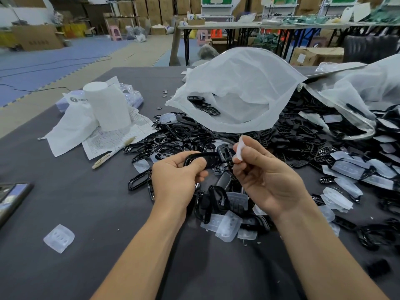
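My left hand [177,176] grips a glossy black plastic shell [207,159], shaped like a key-fob case, by its left end above the dark table. My right hand [266,176] pinches a small translucent white pad [240,148] between thumb and fingertips, just right of the shell's other end. Under and beyond both hands lies a heap of black frames and shells [179,135], mixed with clear rubbery button pads [229,226].
A big white mesh bag [244,87] lies open behind the heap, another bag [372,83] at right. At left stand a paper roll [108,105], printed sheets and a pen [112,152]. A phone [10,198] lies at the left edge, one loose pad [58,238] near it.
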Action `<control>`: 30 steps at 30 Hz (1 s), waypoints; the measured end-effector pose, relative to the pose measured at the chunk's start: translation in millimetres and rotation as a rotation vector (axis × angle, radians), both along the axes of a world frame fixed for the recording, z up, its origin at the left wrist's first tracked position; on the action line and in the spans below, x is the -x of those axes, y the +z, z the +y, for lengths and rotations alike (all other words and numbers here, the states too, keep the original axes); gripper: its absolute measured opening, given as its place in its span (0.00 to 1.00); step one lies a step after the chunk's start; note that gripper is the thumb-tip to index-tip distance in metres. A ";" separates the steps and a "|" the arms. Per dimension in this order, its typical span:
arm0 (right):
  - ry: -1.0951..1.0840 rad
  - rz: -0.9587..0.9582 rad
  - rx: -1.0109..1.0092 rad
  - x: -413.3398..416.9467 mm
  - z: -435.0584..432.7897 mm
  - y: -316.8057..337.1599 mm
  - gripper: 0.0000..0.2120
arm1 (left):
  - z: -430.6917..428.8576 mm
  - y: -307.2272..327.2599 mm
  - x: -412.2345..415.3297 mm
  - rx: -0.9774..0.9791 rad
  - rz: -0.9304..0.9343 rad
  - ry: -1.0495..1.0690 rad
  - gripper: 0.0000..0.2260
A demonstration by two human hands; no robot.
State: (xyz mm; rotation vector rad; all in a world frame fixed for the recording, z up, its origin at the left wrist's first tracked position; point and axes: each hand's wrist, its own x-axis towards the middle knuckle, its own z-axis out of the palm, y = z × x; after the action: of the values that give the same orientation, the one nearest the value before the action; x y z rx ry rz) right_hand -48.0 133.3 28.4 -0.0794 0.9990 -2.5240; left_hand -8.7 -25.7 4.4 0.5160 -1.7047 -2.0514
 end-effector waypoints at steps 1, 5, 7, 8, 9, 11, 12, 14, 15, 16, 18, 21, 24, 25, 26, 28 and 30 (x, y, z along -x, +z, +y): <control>0.009 0.027 -0.022 -1.1 -1.6 -0.3 0.08 | -0.2 -0.3 -0.1 0.009 -0.002 0.002 0.08; -0.126 0.208 -0.388 -6.0 -13.6 -5.6 0.09 | 1.2 -0.4 -0.9 0.061 0.009 -0.027 0.08; -0.240 0.304 -0.579 -7.3 -16.5 -8.1 0.11 | 3.9 -0.4 -1.7 0.088 0.027 -0.060 0.10; -0.294 0.343 -0.660 -8.2 -17.6 -8.7 0.12 | 5.4 -0.7 -1.6 0.085 0.035 -0.075 0.10; -0.350 0.380 -0.739 -9.0 -18.3 -9.8 0.11 | 6.6 -1.0 -1.7 0.075 0.040 -0.087 0.10; -0.462 0.465 -0.901 -11.9 -20.5 -11.0 0.10 | 7.7 -2.0 -1.3 0.060 0.043 -0.107 0.08; -0.511 0.509 -0.960 -14.2 -22.0 -11.1 0.10 | 7.7 -2.7 -1.3 0.061 0.042 -0.110 0.08; -0.575 0.564 -1.003 -17.8 -25.2 -11.6 0.11 | 7.1 -4.2 -1.5 0.065 0.032 -0.109 0.07; -0.595 0.574 -1.011 -18.5 -26.5 -12.0 0.11 | 7.3 -4.7 -1.6 0.060 0.030 -0.111 0.07; -0.613 0.582 -1.023 -19.4 -27.3 -12.3 0.11 | 7.6 -4.9 -1.6 0.045 0.033 -0.116 0.07; -0.643 0.598 -1.049 -20.6 -28.9 -12.2 0.12 | 8.7 -4.8 -1.0 0.013 0.046 -0.132 0.06; -0.680 0.635 -1.061 -23.0 -30.8 -11.2 0.15 | 10.5 -5.0 -1.1 -0.014 0.067 -0.148 0.05; -0.737 0.650 -1.058 -24.3 -32.5 -11.3 0.16 | 12.9 -5.1 -2.5 -0.036 0.082 -0.164 0.05; -0.757 0.650 -1.071 -24.3 -32.7 -11.3 0.16 | 13.9 -4.9 -2.7 -0.038 0.086 -0.172 0.05; -0.771 0.649 -1.084 -24.1 -32.7 -11.1 0.16 | 14.8 -4.8 -3.1 -0.041 0.088 -0.182 0.05; -0.785 0.647 -1.104 -24.0 -32.6 -10.9 0.17 | 15.9 -4.6 -3.2 -0.046 0.091 -0.198 0.05; -0.779 0.646 -1.126 -24.9 -32.8 -10.7 0.18 | 16.2 -3.7 -3.9 -0.056 0.085 -0.211 0.05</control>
State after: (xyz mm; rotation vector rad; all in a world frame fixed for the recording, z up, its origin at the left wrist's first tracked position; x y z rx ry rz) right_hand -23.1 100.4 17.6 -0.1971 3.0240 -2.0594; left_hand -4.8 -9.4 0.7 0.2707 -1.7185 -2.2390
